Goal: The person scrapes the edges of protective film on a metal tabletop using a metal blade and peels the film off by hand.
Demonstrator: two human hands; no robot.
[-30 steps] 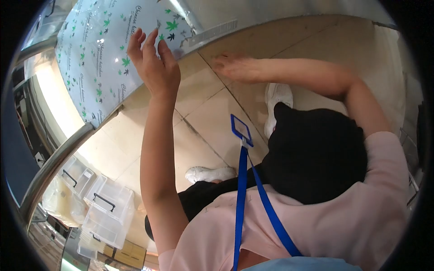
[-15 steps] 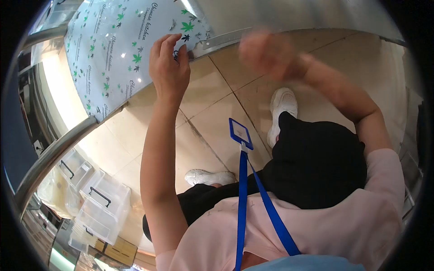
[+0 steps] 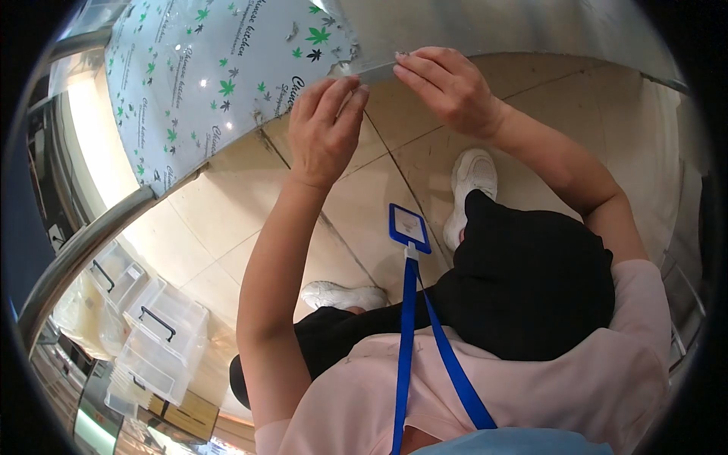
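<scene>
Printed protective film (image 3: 205,83), with green leaves and "Chinese kitchen" lettering, covers the left part of a metal counter. Its right end is ragged and torn, and bare metal (image 3: 485,26) shows beyond. My left hand (image 3: 326,133) is closed at the counter's front edge, its fingertips together beside the torn film end; what they pinch, if anything, is hidden. To the right, my right hand (image 3: 451,91) is closed in a pinch just over the edge. A tiny greyish bit shows at its fingertips, too small to name.
A curved metal rail (image 3: 87,235) runs down the left side. Clear plastic boxes (image 3: 155,326) with black handles are stacked on the floor at lower left. An ID badge (image 3: 409,226) hangs on a blue lanyard over the tiled floor (image 3: 364,201), between two white shoes.
My left hand has shifted right along the edge, and its fingers have closed together. My right hand, blurred before, is now sharp, pinching near the edge.
</scene>
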